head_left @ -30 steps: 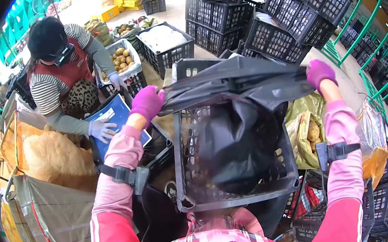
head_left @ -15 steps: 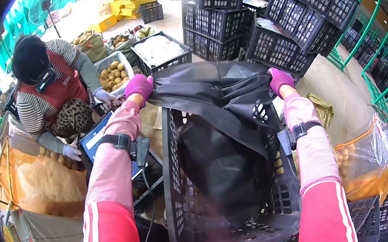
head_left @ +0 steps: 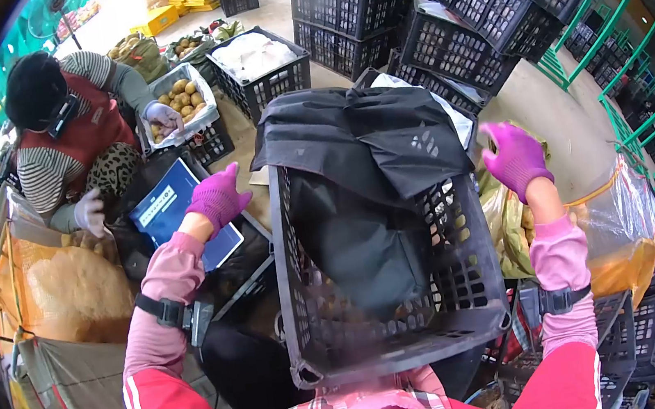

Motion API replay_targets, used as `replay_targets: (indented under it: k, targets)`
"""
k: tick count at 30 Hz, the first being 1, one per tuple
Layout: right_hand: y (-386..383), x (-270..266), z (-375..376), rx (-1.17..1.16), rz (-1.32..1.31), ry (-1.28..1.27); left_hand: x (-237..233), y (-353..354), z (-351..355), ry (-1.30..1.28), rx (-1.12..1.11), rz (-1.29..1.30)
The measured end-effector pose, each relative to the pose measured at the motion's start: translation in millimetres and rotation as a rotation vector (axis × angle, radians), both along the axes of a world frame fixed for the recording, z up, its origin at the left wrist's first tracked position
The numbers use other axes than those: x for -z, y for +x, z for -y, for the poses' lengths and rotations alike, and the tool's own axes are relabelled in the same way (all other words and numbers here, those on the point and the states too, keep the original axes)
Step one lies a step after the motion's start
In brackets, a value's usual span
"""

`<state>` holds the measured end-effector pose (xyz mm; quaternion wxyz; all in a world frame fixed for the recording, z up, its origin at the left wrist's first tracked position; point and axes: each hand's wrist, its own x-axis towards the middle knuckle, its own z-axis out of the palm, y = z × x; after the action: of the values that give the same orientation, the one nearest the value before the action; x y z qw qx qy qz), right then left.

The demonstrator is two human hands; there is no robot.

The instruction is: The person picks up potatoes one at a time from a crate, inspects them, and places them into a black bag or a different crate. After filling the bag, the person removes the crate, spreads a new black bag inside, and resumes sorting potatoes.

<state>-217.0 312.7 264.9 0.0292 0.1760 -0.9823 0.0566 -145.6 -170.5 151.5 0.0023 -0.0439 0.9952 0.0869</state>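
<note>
A black plastic crate [head_left: 296,291] stands right in front of me, with a black sheet-like liner [head_left: 318,135] draped over its far rim and hanging down inside. My left hand [head_left: 219,198], in a purple knit glove, is held off the crate's left side with its fingers apart and nothing in them. On the other side my right hand [head_left: 516,161], gloved alike, is raised near the liner's right edge. Its fingers are spread and empty, and a small gap separates them from the liner. Through the crate's slots little of what lies behind can be made out.
A co-worker [head_left: 88,145] sits at the left, one gloved hand at a white-lined crate of potatoes [head_left: 185,99]. Near my left hand is a blue scale-like panel [head_left: 179,207]. Orange sacks [head_left: 64,280] flank me. Stacked black crates [head_left: 355,6] rise ahead.
Both my hands have let go of the liner and moved apart and nearer to me. The liner now lies folded over the far rim. The co-worker's hand has moved onto the potatoes.
</note>
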Motion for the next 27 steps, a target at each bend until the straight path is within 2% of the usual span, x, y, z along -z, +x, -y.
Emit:
replay_targets:
  k: [2,4,6,8,9,10,12,13,14,16,18,19,20,21,23,25,27]
  targets:
    - [45,-30,49,-0.145,-0.188,-0.233,-10,18,-7,0.149,0.027,-0.214]
    - [72,-14,94,-0.49,-0.106,-0.193,-36,31,-27,0.349,0.119,-0.456]
    - [60,46,132,-0.517,-0.267,0.123,-63,41,-61,0.48,0.326,-0.444]
    - [39,60,151,-0.429,-0.159,0.533,-75,48,-96,0.366,0.545,-0.515]
    - [20,67,151,-0.445,-0.14,0.605,-73,54,-114,0.325,0.567,-0.531]
    - [21,55,153,-0.431,-0.084,0.503,-72,56,-128,0.276,0.59,-0.56]
    - [50,16,146,-0.366,0.38,-0.091,-69,56,-137,0.111,0.61,-0.566]
    - [66,0,139,-0.53,0.523,-0.289,-66,58,-141,0.0,0.612,-0.529]
    - [90,-30,137,-0.458,0.716,-0.312,-63,59,-143,-0.114,0.616,-0.493]
    - [102,-40,122,-0.472,0.701,-0.318,-56,58,-140,-0.259,0.606,-0.31]
    - [90,-14,116,-0.426,0.41,-0.231,-55,53,-135,-0.356,0.609,-0.201]
    - [81,3,113,-0.399,0.261,-0.186,-61,55,-139,-0.331,0.516,-0.152]
    - [84,18,123,-0.361,0.059,0.05,-64,55,-140,-0.262,0.496,-0.177]
    - [69,55,125,-0.428,-0.303,0.247,-66,56,-138,-0.191,0.473,-0.199]
    - [40,109,132,-0.456,-0.555,0.503,-68,66,-133,-0.089,0.456,-0.248]
    - [14,114,149,-0.391,-0.344,0.616,-76,78,-127,-0.037,0.468,-0.314]
    - [19,88,156,-0.391,-0.168,0.45,-74,82,-123,-0.016,0.515,-0.446]
